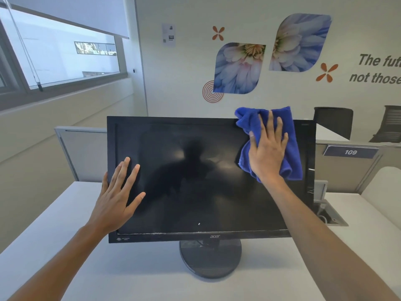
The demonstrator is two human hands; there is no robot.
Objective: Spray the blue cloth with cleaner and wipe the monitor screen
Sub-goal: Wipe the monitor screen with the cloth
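A black monitor (195, 181) with a dark, switched-off screen stands on a round base in the middle of the white desk. My right hand (268, 148) lies flat with straight fingers on the blue cloth (290, 148), pressing it against the screen's upper right corner; part of the cloth sticks up over the top bezel. My left hand (118, 195) rests with spread, straight fingers against the screen's left edge, thumb at the bezel's side. No spray bottle is in view.
The white desk (65, 246) extends left and right of the monitor's base (210, 260). Grey partitions stand behind it, one with a "109" sign (350, 152). A cable box opening (329, 216) sits at the desk's right rear. Dark chairs stand beyond.
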